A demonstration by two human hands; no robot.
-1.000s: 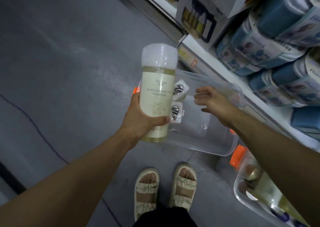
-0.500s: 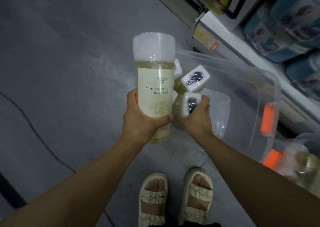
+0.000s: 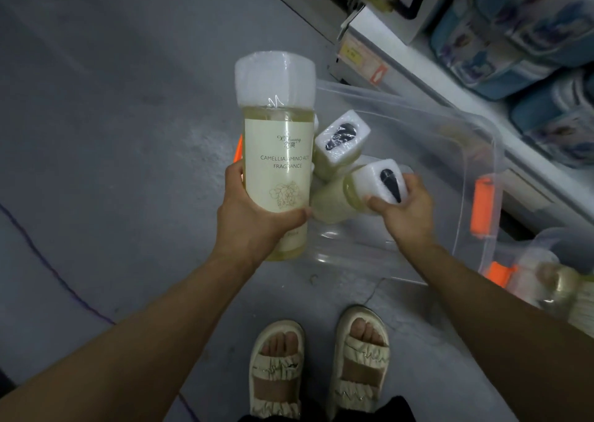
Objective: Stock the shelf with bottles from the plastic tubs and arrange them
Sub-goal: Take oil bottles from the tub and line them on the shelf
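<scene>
- Pale yellow liquid in the big bottle [image 3: 279, 161], white cap wrapped in clear film, label reads "CAMELLIA AMINO ACID FRAGRANCE".
- Left hand [image 3: 249, 220] grips big bottle at its lower part, upright, fingers wrapped behind, thumb across the front; held above the floor [image 3: 112, 116], just left of the tub [image 3: 443, 151].
- Right hand [image 3: 406, 211] grips 2nd bottle [image 3: 369, 190] near its neck, thumb on the front, fingers curled round the far side; bottle tilted, white cap w/ dark mark facing the camera.
- 3rd bottle [image 3: 340, 143] just behind/left of the 2nd, also tilted, cap up; touching the 2nd or not: can't tell. What holds it isn't clear.
- Both small bottles sit over the tub's opening; tub is clear plastic w/ orange latches [image 3: 483, 209], on the floor beside the shelf [image 3: 427, 64].
- 2nd tub [image 3: 546, 270] at right edge, blurred, orange latch, bottle-like things inside.
- Shelf carries blue packs [image 3: 501, 32]; price tag [image 3: 356, 55] on its edge.
- Feet in cream sandals [image 3: 278, 370] at bottom of view.
</scene>
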